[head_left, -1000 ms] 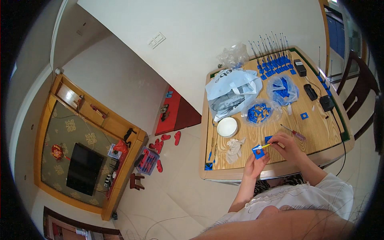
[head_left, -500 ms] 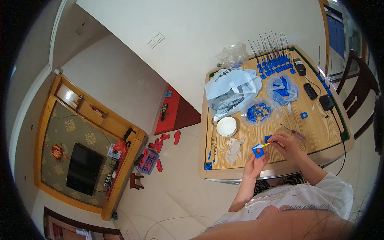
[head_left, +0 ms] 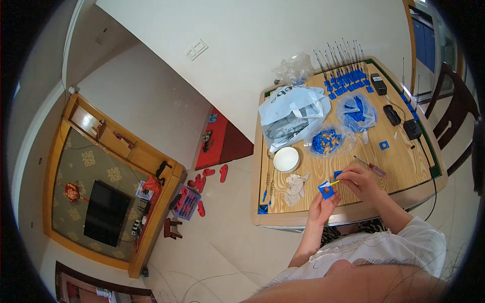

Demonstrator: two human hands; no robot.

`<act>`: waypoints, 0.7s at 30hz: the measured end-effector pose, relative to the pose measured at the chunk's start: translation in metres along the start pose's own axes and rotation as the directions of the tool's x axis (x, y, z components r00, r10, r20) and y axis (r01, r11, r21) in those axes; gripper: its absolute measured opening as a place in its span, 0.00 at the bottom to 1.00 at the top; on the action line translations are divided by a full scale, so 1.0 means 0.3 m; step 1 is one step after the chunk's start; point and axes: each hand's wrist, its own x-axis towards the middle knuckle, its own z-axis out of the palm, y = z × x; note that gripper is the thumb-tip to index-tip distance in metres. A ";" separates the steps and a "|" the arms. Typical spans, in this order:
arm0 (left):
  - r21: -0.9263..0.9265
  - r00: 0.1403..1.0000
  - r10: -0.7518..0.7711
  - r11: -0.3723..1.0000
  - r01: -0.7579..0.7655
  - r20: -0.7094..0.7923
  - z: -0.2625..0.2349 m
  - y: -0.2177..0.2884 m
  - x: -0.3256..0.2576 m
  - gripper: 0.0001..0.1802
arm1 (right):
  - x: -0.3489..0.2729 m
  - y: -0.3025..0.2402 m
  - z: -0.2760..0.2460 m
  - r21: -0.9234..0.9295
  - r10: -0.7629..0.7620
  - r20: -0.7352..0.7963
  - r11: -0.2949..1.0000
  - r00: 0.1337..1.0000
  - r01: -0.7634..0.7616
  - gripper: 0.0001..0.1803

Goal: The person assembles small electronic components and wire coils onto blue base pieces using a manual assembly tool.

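Observation:
My left hand (head_left: 323, 206) grips a small blue square piece (head_left: 323, 193) with a round opening in it, just over the table's near edge. My right hand (head_left: 359, 182) pinches a thin yellow stick (head_left: 335, 182) with a white tip, and that tip meets the upper side of the blue piece. Whether the stick is a brush or some other tool is too small to tell. Another blue piece (head_left: 337, 174) lies behind my right fingers, partly hidden. A screwdriver (head_left: 376, 169) with a red handle rests right of my right hand. A crumpled white tissue (head_left: 296, 189) lies to the left.
On the wooden table (head_left: 316, 171) stand a white bowl (head_left: 286, 159), a bag of small blue parts (head_left: 326, 141), another bag of blue pieces (head_left: 357, 112) and a large plastic bag of springs (head_left: 293, 113). Several blue bases with upright springs (head_left: 348, 81) line the back. Black adapters (head_left: 413, 129) sit right.
Both hands stay almost in place around the blue piece and the stick. My right hand has shifted very slightly to the left.

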 end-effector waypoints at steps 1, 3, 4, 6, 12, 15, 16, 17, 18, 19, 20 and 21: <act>0.005 1.000 0.004 1.000 -0.004 -0.007 -0.002 0.000 -0.001 0.20 | 0.002 -0.001 0.000 0.001 -0.001 0.000 1.000 1.000 0.001 0.08; 0.012 1.000 0.008 1.000 -0.008 -0.014 -0.006 0.001 -0.002 0.21 | 0.008 -0.005 -0.002 -0.016 -0.036 -0.003 0.999 0.999 0.036 0.08; -0.002 1.000 0.001 1.000 -0.001 -0.013 -0.006 0.002 -0.001 0.21 | 0.009 -0.008 -0.002 -0.016 -0.036 -0.003 0.999 0.999 0.036 0.08; -0.015 1.000 -0.006 1.000 0.006 -0.011 -0.007 0.004 -0.001 0.21 | 0.011 -0.013 0.001 0.011 -0.015 0.000 1.000 1.000 0.015 0.08; -0.021 0.998 -0.008 1.000 0.007 -0.055 0.013 0.000 -0.003 0.20 | 0.013 -0.017 -0.005 -0.002 -0.027 0.004 1.000 1.000 0.027 0.09; -0.052 0.999 -0.004 0.999 0.002 -0.041 0.013 0.002 -0.005 0.21 | 0.020 -0.035 -0.002 0.058 0.021 -0.039 0.998 0.999 -0.019 0.10; -0.057 1.000 -0.001 0.998 0.000 -0.030 0.018 0.003 -0.004 0.22 | 0.022 -0.035 -0.002 0.058 0.022 -0.040 0.998 0.999 -0.019 0.10; -0.061 1.000 0.001 0.998 -0.003 -0.020 0.020 0.003 -0.003 0.22 | 0.024 -0.033 -0.004 0.046 0.005 -0.033 0.999 0.999 -0.004 0.10; -0.061 1.000 0.000 0.998 -0.002 -0.019 0.019 0.002 -0.003 0.22 | 0.026 -0.032 -0.005 0.034 -0.011 -0.026 0.999 1.000 0.012 0.10; -0.060 0.999 0.000 0.998 -0.002 -0.037 0.016 0.001 -0.005 0.23 | 0.028 -0.032 -0.006 0.034 -0.011 -0.026 0.999 1.000 0.012 0.10; -0.060 0.999 -0.001 0.998 -0.003 -0.054 0.012 0.000 -0.006 0.23 | 0.030 -0.031 -0.007 0.025 -0.013 -0.008 1.000 1.000 0.014 0.10; -0.059 0.999 -0.001 0.998 -0.002 -0.053 0.008 0.000 -0.004 0.23 | 0.031 -0.031 -0.008 0.016 -0.015 0.010 1.000 1.000 0.015 0.10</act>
